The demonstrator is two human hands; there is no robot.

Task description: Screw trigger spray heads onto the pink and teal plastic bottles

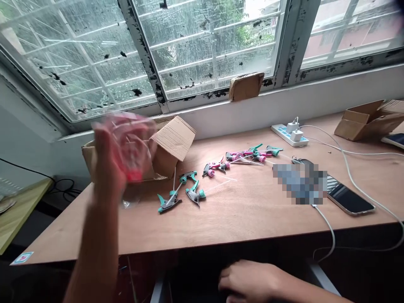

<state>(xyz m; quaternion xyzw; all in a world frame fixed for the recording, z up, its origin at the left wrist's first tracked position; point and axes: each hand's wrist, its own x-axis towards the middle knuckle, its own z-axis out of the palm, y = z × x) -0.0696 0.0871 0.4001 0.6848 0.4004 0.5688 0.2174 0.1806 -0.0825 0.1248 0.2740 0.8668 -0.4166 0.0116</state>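
My left hand is raised over the left part of the table, closed on a see-through pink plastic container with a red end. Motion blurs both, so the container's exact shape is unclear. Behind it stands an open cardboard box. Several teal-and-grey spray trigger heads lie on the tabletop to the right of the hand. Farther right are several pink-and-grey spray trigger heads with thin clear tubes. Below the table's front edge, my right hand rests low with curled fingers, and no object shows in it.
A phone lies on the wooden table beside a pixelated patch. A power strip with chargers trails white cables. Another open cardboard box stands at the back right. A brown block sits on the windowsill.
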